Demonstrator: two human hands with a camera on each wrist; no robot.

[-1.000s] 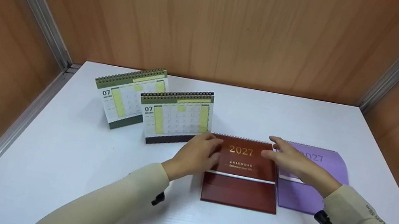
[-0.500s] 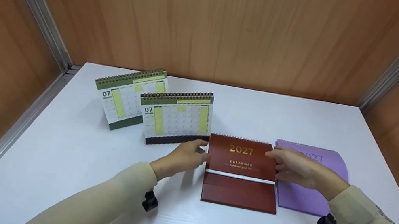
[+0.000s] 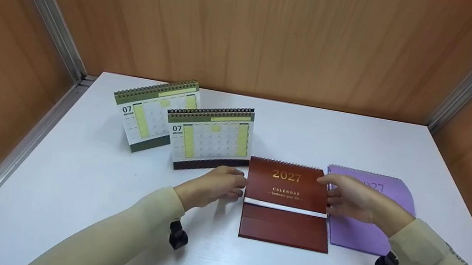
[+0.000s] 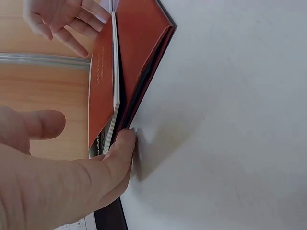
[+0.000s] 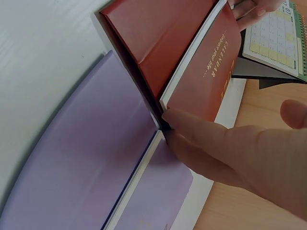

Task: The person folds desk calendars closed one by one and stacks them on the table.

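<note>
A dark red 2027 desk calendar [image 3: 284, 228] lies on the white table, its cover and pages resting above its wider base. My left hand [image 3: 211, 189] is at its left side; the left wrist view shows the fingertips [image 4: 125, 139] right at the calendar's edge, thumb raised apart. On the opposite side my right hand [image 3: 353, 199] has its fingertips [image 5: 173, 117] at the right edge of the cover and pages, with the thumb [image 5: 293, 113] held away. Under that hand, a purple 2027 desk calendar [image 3: 358, 236] lies beside the red one, partly covered.
Two green-and-white desk calendars stand tented at the left: a nearer one [image 3: 214, 145] close to the red calendar, and another [image 3: 148, 119] behind it. Wood-grain panels [image 3: 273, 32] enclose the white table [image 3: 85, 188] at the back and sides.
My left hand has moved left and down from over the red calendar to its left edge. My right hand has lowered to the right edge. The calendars stay in place.
</note>
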